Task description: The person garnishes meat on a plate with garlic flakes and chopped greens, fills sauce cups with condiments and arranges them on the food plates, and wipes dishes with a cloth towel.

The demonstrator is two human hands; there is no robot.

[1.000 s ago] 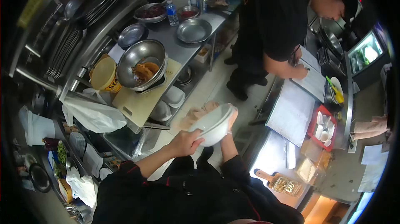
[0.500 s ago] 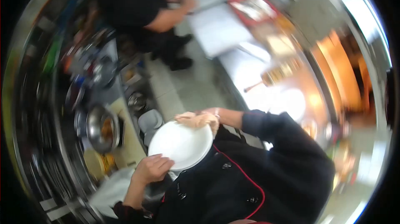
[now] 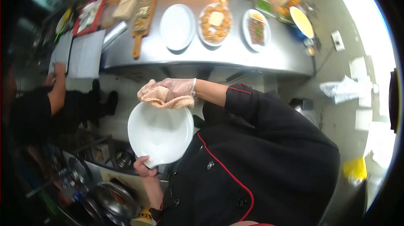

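Observation:
A white bowl (image 3: 158, 129) is tilted so that its inside shows, in front of my black jacket. My left hand (image 3: 145, 168) is bare and grips the bowl's lower rim, with the thumb on the edge. My right hand (image 3: 174, 89) wears a clear glove and is closed on a peach-coloured cloth (image 3: 162, 101) at the bowl's upper rim. The cloth touches that rim and hides part of it.
On the steel counter (image 3: 189, 59) stand a white oval plate (image 3: 177, 27), two plates of food (image 3: 227, 32) (image 3: 256, 32) and a wooden board (image 3: 138, 41). A person (image 3: 42, 104) works at the left. A metal bowl (image 3: 115, 198) is at lower left.
The view has swung to the right, so the counter with plates now lies ahead. The bowl has turned with its inside into view; both hands keep their hold.

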